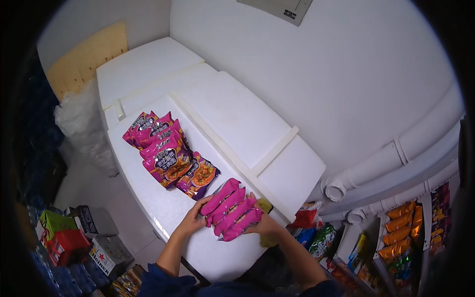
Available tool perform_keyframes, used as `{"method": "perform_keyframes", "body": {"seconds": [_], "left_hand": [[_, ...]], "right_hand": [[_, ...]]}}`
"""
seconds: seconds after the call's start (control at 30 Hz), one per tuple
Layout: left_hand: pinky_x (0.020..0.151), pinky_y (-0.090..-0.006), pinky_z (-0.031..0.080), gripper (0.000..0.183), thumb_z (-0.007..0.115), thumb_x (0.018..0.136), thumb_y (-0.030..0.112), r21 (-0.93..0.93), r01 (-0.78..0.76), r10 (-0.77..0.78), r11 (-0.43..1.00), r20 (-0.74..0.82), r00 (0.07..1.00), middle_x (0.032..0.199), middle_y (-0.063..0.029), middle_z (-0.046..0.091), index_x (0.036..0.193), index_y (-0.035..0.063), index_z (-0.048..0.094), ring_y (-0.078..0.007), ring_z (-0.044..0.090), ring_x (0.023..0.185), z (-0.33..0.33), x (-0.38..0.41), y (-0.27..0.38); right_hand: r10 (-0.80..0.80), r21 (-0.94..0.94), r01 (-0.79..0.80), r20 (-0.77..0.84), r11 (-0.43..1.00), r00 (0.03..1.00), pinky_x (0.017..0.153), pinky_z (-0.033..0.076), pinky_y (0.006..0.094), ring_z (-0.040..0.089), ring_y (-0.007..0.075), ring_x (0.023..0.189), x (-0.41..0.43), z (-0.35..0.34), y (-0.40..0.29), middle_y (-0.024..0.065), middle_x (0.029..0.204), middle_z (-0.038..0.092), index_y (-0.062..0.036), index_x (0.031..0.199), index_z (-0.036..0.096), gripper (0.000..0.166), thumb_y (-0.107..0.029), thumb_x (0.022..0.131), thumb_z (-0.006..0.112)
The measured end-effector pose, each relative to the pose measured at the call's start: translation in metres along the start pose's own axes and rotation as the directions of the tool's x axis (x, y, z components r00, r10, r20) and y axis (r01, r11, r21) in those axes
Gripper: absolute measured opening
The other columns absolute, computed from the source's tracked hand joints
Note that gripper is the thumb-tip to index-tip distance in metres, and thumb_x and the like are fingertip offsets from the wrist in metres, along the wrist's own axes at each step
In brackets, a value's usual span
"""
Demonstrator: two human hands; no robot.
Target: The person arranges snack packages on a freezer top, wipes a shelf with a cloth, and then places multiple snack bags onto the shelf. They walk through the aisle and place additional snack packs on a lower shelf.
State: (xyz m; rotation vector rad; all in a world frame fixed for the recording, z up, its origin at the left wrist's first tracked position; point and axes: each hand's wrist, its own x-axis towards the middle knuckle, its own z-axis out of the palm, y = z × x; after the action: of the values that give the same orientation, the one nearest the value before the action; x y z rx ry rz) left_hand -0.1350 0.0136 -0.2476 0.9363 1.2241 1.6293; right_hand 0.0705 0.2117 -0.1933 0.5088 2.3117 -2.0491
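Between my left hand (193,219) and my right hand (266,224) is a row of several pink instant noodle packets (233,212), standing on edge and pressed together. The fingers of each hand wrap an opposite end of the row. These packets are over the near part of a long white surface (219,260). Just beyond them, more pink and purple noodle packets (167,163) lean on one another in an overlapping row, and one packet (200,175) lies flatter beside it. A yellow-green item (265,205) shows behind my right hand and is partly hidden by it.
White boards with raised strips (274,150) cover the right side of the surface. White pipes (363,174) run along the wall. Shelves of orange snack bags (397,230) stand at right. Clear plastic wrap (83,122), boxes (109,252) and a red bag (68,245) are at left.
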Motion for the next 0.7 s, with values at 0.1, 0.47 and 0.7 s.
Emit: {"method": "perform_keyframes", "body": {"seconds": [0.1,0.47,0.7], "left_hand": [[0.112,-0.0404,0.022,0.121,0.090,0.049,0.045,0.355,-0.050,0.011,0.934,0.112,0.994,0.147,-0.0152,0.030,0.143,0.0061,0.024,-0.0299,0.028,0.137,-0.004,-0.008,0.022],[0.107,-0.0413,0.032,0.126,0.094,0.046,0.030,0.511,-0.088,0.172,0.855,-0.120,0.978,0.138,-0.0177,0.036,0.140,0.0012,0.015,-0.0301,0.040,0.128,0.032,-0.008,-0.011],[0.099,-0.0429,0.041,0.121,0.090,0.049,0.042,0.163,0.096,-0.043,0.982,-0.303,0.952,0.132,-0.0165,0.043,0.137,0.0017,0.017,-0.0270,0.049,0.118,0.045,-0.043,-0.007]], "right_hand": [[-0.068,-0.127,0.069,0.011,0.989,0.998,0.112,0.021,0.0348,0.017,0.0217,0.140,0.008,-0.008,0.016,0.0162,0.155,0.001,-0.0051,0.146,-0.013,0.138,-0.018,0.056,0.090],[0.083,0.091,-0.126,0.377,0.988,0.922,0.100,0.039,0.0349,0.048,0.0185,0.119,0.053,-0.020,0.013,0.0096,0.129,0.053,-0.0001,0.133,0.042,0.089,-0.008,0.057,0.087],[-0.110,0.011,0.111,0.257,0.994,0.960,0.094,0.044,0.0327,0.055,0.0176,0.109,0.028,-0.003,0.006,0.0080,0.117,0.060,-0.0025,0.125,0.050,0.084,-0.007,0.050,0.088]]}}
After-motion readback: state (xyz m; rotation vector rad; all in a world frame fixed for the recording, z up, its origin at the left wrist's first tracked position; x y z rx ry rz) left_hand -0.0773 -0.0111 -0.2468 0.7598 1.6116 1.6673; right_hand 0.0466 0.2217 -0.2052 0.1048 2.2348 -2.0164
